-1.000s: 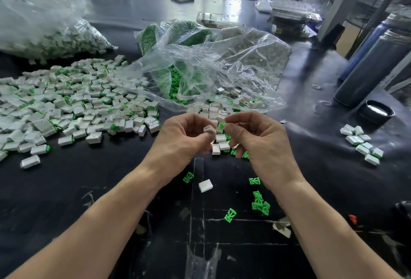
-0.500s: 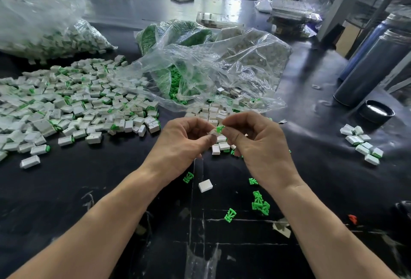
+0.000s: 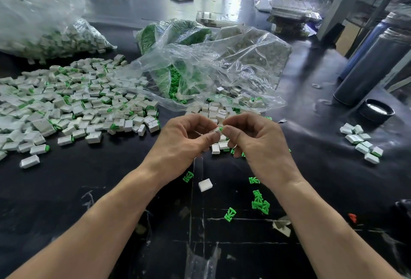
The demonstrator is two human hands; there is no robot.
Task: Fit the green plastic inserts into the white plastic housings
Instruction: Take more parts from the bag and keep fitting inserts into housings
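Between fingertips | left hand (image 3: 182,138) pinches white housing (image 3: 215,130) | right hand (image 3: 258,143) pinches green insert (image 3: 220,128)

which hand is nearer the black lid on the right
Right. The right hand is mid-table, well left of the black lid; the left hand lies farther left still.

two bare forearms, left hand (image 3: 182,139) and right hand (image 3: 259,143), no sleeves, gloves or rings in view
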